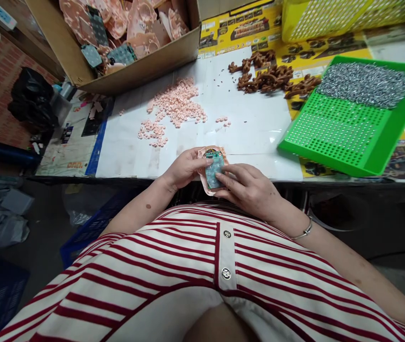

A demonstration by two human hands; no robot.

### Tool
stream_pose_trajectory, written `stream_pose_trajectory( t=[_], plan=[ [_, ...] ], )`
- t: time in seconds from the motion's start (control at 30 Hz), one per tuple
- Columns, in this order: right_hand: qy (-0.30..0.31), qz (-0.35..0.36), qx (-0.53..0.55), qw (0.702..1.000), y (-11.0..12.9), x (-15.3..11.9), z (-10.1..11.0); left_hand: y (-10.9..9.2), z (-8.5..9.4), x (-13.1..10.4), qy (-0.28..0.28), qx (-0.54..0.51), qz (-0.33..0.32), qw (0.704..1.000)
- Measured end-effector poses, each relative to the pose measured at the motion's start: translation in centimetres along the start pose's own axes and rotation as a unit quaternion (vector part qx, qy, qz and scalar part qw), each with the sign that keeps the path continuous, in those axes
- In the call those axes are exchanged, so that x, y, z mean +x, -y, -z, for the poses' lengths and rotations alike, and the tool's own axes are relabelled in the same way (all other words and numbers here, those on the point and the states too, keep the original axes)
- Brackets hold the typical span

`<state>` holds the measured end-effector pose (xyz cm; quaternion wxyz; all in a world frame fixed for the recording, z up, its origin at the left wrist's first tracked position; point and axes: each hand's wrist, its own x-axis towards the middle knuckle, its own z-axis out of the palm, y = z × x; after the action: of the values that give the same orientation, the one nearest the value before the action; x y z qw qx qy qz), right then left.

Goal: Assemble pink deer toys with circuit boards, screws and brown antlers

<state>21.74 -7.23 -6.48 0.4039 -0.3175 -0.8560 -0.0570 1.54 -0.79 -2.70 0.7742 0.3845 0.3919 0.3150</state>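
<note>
Between my hands, at the table's front edge, is a pink plastic shell (203, 181) with a green circuit board (215, 172) lying inside it. My left hand (187, 167) grips the shell's left side, its thumb resting on the upper part of the board. On the other side my right hand (245, 187) is closed about the shell's right edge, with fingertips on the board's surface. Thin wires show near the top of the board. The underside of the shell and the fingers beneath it are hidden.
A cardboard box (141, 66) of pink shells and circuit boards stands at the back left. Small pink plastic pieces (179, 102) lie in a pile ahead. Brown plastic parts (268, 78) sit farther right, beside a green tray (330, 130) holding many metal screws (366, 84). Behind is a yellow basket (330, 21).
</note>
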Motion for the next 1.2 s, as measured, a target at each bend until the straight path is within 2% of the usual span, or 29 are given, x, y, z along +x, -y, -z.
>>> stream_pose_trajectory(
  t=[0.07, 0.2, 0.27, 0.37, 0.47, 0.6, 0.7, 0.8, 0.93, 1.03, 1.2],
  plan=[
    [-0.008, -0.014, -0.017, 1.000, 0.0, 0.1, 0.0, 0.1, 0.0, 0.0, 0.009, 0.007, -0.004, 1.000],
    [0.061, -0.046, -0.040, 0.996, 0.1, 0.6, -0.1, 0.0, -0.5, 0.1, 0.033, 0.038, -0.045, 0.998],
    [0.068, -0.064, -0.052, 0.994, 0.1, 0.9, -0.2, -0.4, -1.1, 0.2, 0.037, 0.045, -0.062, 0.996],
    [0.023, -0.080, -0.080, 0.993, -0.2, 1.2, -0.1, -1.2, -2.0, 0.6, 0.047, 0.032, -0.067, 0.996],
    [-0.022, -0.064, -0.124, 0.990, -0.7, 1.2, 0.3, -1.6, -2.8, 1.1, 0.072, 0.009, -0.069, 0.995],
    [-0.060, -0.048, -0.148, 0.986, -1.2, 1.0, 0.7, -1.1, -3.6, 1.9, 0.095, -0.007, -0.060, 0.994],
    [-0.072, -0.059, -0.153, 0.984, -1.3, 0.7, 0.7, -0.5, -4.3, 2.3, 0.107, -0.004, -0.076, 0.991],
    [-0.056, -0.105, -0.132, 0.984, -1.7, 0.4, 0.7, -0.2, -5.1, 2.8, 0.094, 0.001, -0.087, 0.992],
    [0.018, -0.184, -0.027, 0.982, -3.1, 0.2, 1.2, 0.3, -5.4, 3.6, 0.049, -0.006, -0.052, 0.997],
    [0.032, -0.199, 0.025, 0.979, -4.2, 0.0, 1.6, 0.4, -5.3, 3.8, 0.041, -0.020, -0.024, 0.999],
    [0.026, -0.205, 0.040, 0.978, -4.5, -0.3, 1.4, 0.1, -5.1, 3.9, 0.042, -0.028, -0.016, 0.999]
  ],
)
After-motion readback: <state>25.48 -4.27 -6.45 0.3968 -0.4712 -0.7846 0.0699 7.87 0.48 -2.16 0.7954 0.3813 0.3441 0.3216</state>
